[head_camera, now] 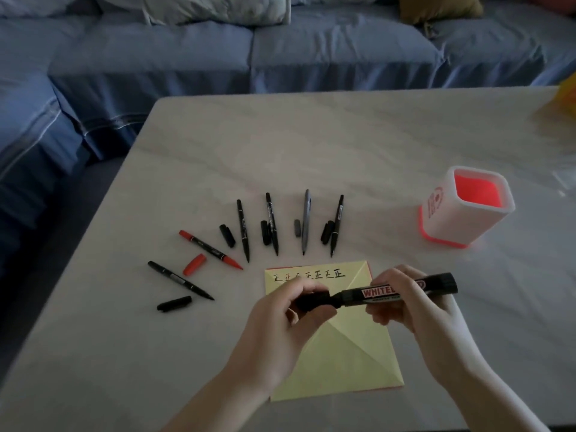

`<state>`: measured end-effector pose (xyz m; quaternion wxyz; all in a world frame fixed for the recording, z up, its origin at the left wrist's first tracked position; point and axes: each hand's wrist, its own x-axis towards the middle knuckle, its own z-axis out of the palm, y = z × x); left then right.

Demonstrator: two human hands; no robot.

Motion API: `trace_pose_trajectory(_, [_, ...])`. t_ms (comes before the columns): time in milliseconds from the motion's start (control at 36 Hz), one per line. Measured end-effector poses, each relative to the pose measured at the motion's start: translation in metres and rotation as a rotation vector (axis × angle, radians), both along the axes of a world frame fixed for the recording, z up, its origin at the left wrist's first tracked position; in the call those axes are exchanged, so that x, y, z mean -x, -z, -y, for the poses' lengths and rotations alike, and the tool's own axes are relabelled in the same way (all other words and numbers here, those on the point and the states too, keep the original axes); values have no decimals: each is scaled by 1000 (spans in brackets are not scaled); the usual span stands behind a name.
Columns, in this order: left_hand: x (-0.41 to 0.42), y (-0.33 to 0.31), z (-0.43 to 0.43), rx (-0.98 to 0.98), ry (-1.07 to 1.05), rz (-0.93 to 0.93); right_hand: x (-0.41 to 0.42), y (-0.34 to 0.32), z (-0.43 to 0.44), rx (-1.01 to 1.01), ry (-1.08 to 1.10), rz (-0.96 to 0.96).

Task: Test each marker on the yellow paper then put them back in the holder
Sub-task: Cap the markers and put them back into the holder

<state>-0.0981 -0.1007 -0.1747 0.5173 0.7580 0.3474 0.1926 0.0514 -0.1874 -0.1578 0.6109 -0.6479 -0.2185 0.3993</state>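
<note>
While right hand [408, 307] grips thick black whiteboard marker [374, 293] | left hand [280, 325] pinches its black cap [313, 299] | above creased yellow paper [343, 363]

Both forearms are held forward and angled inward — the left hand [280, 319] is curled round the cap [314, 299], the right hand [414, 313] round the marker [436, 283].

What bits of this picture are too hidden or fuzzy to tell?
Head view only:
- whiteboard marker label: partly covered by the right hand.
- Its tip: hidden inside the left hand.
- yellow object: cut off by the right edge.
- holder print: too small to read.
</note>
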Motion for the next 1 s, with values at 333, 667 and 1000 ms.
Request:
trace_pose_trajectory(333, [-5, -4, 4, -172, 216, 29, 2, -5, 2, -38, 87, -45])
trace_pose_trajectory(667, [-14, -23, 9, -176, 223, 115, 10, -7, -11, -163, 264, -44])
trace_pose_trajectory(1000, [-30, -27, 16, 312, 168, 148, 4, -2, -17, -222, 289, -60])
